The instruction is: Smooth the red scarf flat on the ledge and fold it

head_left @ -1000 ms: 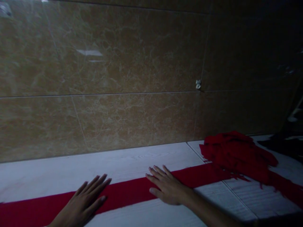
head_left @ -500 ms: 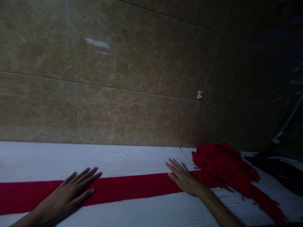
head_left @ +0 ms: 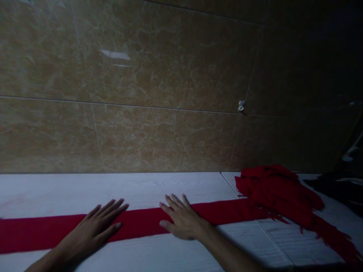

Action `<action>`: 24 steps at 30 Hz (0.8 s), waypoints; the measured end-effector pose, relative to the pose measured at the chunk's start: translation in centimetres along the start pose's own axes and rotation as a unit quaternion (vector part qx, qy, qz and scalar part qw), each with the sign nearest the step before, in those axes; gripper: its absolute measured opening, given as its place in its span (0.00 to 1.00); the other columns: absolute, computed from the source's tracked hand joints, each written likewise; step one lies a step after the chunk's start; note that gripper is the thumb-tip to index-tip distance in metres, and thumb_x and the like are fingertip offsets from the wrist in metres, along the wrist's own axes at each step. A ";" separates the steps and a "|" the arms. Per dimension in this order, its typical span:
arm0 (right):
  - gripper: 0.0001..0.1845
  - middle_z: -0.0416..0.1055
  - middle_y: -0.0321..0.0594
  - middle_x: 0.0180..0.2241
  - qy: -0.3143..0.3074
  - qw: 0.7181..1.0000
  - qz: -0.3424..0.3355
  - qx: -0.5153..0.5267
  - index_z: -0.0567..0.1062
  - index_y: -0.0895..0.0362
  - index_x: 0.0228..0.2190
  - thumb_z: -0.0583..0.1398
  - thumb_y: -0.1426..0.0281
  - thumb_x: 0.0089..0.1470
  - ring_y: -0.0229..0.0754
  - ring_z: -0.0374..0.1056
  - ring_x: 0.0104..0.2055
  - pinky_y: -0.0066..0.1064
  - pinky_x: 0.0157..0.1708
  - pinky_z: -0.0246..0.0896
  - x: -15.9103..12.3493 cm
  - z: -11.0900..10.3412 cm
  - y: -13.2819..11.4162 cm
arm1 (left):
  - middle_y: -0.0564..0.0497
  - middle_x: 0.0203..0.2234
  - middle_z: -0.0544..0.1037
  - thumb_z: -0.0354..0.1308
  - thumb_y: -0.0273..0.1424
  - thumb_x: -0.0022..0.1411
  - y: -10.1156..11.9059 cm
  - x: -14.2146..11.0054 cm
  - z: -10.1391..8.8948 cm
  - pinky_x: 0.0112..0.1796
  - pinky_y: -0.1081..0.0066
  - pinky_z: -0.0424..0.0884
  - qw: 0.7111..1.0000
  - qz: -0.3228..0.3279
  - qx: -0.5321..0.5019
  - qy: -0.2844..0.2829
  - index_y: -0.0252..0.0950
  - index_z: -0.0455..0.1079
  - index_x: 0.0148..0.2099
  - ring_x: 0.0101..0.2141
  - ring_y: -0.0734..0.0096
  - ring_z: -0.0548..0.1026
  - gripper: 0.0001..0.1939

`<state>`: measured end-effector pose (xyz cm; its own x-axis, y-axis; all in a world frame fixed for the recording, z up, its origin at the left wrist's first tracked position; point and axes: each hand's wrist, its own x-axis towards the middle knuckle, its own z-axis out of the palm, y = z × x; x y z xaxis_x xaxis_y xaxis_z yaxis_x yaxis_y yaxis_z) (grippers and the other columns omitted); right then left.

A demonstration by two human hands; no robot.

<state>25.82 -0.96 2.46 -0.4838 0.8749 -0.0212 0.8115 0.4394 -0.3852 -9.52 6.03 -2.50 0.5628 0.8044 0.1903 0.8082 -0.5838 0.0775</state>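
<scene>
A long red scarf (head_left: 141, 223) lies flat across the white wood-grain surface (head_left: 159, 249), running from the left edge to a crumpled heap at the right. My left hand (head_left: 95, 228) rests palm down on it, fingers stretched out and slightly apart. Nearer the middle, my right hand (head_left: 183, 219) also lies flat on the red cloth, its fingers spread. Neither hand grips anything. Fringe shows at the strip's right end, beside the heap.
Bunched red fringed cloth (head_left: 278, 192) is piled at the right. Behind it lies a dark cloth-like item (head_left: 337, 189). A brown marbled tile wall (head_left: 170, 139) rises along the far edge, with a small white fitting (head_left: 241, 105) on it.
My right hand has slid left along the scarf, away from the heap and closer to my left hand. My left hand stays on the cloth. The view has shifted slightly.
</scene>
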 end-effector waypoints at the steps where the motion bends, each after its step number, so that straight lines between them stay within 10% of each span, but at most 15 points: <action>1: 0.40 0.37 0.45 0.74 -0.003 1.000 0.005 0.003 0.49 0.51 0.71 0.45 0.44 0.68 0.51 0.28 0.76 0.59 0.70 0.17 0.1 0.5 0.2 | 0.54 0.67 0.60 0.49 0.52 0.71 0.1 0.0 -0.1 0.64 0.49 0.61 1.000 0.002 0.001 0.000 0.55 0.56 0.70 0.67 0.52 0.60 0.29; 24: 0.45 0.37 0.44 0.74 0.017 1.000 0.000 0.017 0.53 0.52 0.70 0.52 0.41 0.63 0.53 0.29 0.76 0.57 0.70 0.16 0.2 0.2 -1.2 | 0.51 0.70 0.54 0.46 0.52 0.73 0.8 -0.1 -1.0 0.66 0.44 0.53 0.999 -0.005 -0.006 -0.040 0.53 0.52 0.72 0.70 0.50 0.53 0.30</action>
<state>24.72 -1.36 2.70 -0.4716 0.8818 0.0098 0.8001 0.4325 -0.4157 -9.13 5.32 -1.48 0.5668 0.8164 0.1105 0.8121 -0.5762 0.0917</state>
